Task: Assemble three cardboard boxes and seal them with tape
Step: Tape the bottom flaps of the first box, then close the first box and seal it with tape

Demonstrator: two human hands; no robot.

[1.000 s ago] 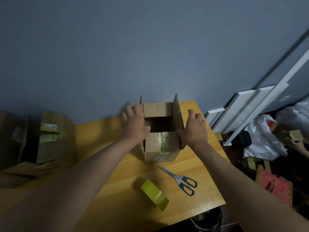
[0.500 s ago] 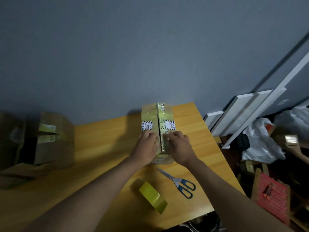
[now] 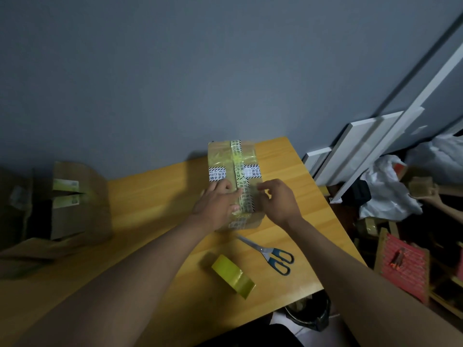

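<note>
Box (image 3: pixel 234 181) at table (image 3: pixel 155 196) 12 o'clock, flaps closed; left hand (image 3: pixel 216 205) presses flat on top, apparently pinning flaps, right hand (image 3: pixel 276 200) hovers loosely curled, empty; tape roll (image 3: pixel 233 275) at 6 o'clock within reach.

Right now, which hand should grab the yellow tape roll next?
Probably the right hand. It hovers over the box with fingers loosely curled and seems to hold nothing, while the left hand presses flat on the flaps, keeping them closed. The tape roll lies on the table between both arms.
</note>
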